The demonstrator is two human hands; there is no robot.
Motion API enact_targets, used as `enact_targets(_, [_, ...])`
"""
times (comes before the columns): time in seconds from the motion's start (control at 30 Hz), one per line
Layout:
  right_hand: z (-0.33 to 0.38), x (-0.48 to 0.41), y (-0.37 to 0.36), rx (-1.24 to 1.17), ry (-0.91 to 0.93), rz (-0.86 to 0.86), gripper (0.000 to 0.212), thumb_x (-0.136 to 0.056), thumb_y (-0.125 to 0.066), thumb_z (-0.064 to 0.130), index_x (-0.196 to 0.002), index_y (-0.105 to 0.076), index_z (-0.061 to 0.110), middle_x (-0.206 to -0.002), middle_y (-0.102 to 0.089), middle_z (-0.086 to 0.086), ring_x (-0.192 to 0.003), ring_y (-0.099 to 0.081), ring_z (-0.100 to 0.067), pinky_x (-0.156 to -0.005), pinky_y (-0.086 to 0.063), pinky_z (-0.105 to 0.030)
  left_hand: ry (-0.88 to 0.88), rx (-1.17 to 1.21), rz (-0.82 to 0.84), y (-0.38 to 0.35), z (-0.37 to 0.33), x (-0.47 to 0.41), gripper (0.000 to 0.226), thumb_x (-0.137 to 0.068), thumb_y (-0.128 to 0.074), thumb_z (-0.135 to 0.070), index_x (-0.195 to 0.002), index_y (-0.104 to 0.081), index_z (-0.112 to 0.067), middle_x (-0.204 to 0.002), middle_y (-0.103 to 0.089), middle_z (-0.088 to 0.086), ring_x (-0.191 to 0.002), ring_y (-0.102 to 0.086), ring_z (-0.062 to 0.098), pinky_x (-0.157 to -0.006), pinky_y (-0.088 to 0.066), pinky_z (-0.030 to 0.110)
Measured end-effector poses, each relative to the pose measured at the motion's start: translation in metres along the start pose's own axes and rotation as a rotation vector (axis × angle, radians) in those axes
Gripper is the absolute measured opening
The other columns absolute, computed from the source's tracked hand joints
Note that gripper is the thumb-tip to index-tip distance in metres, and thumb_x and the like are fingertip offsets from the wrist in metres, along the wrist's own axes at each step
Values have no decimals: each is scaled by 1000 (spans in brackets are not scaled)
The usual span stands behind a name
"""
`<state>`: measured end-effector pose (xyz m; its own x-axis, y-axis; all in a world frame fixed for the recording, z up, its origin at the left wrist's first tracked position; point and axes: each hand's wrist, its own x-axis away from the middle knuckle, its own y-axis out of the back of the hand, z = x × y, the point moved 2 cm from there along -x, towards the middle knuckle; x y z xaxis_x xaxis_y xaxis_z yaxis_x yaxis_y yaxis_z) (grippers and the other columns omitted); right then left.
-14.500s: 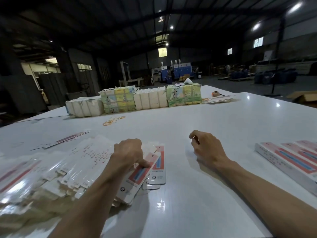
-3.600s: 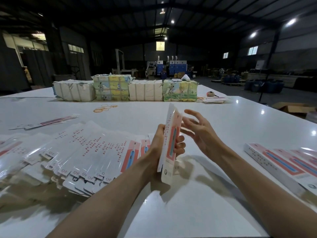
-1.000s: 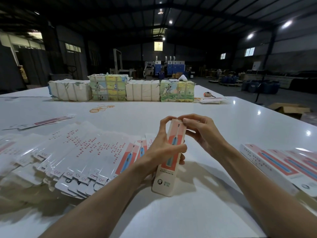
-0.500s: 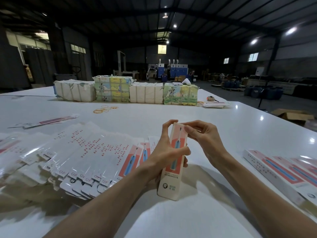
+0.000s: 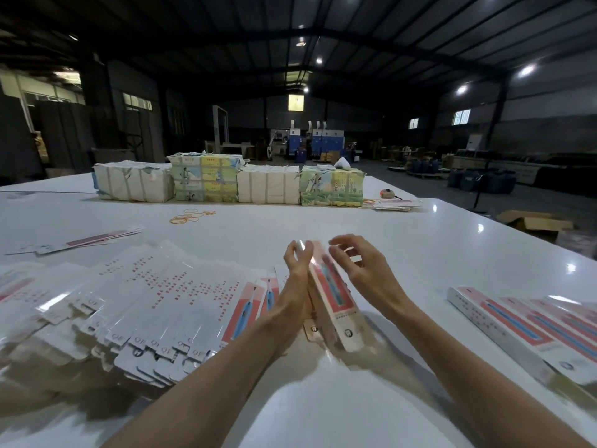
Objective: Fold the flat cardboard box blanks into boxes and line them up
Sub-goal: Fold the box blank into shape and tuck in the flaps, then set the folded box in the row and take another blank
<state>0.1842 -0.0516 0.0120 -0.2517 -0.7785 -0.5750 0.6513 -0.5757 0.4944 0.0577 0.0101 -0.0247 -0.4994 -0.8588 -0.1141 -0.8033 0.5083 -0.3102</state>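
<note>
Head: left grip (image 5: 295,284) pinches box (image 5: 337,307); right grip (image 5: 363,270) loose.

Blanks (image 5: 155,302) crowd the left, folded boxes (image 5: 533,324) the right — bare table (image 5: 323,224) lies open ahead.

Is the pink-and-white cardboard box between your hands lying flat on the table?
No, the pink-and-white cardboard box is tilted between the left hand and right hand, far end raised off the white table.

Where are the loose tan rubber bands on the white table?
In the head view, the tan rubber bands lie left of centre on the white table, just before the row of wrapped bundles, beyond the fanned flat blanks.
</note>
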Motion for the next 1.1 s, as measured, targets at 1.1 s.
enact_targets(1.1, [-57, 131, 169, 1022, -415, 22, 32, -102, -56, 38, -133, -54, 29, -130, -60, 6, -108, -60, -12, -96, -51, -31, -256, -736, 207, -6, 7, 13, 33, -101, -58, -6, -97, -80, -31, -83, -76, 2, -77, -72, 8, -74, -60, 24])
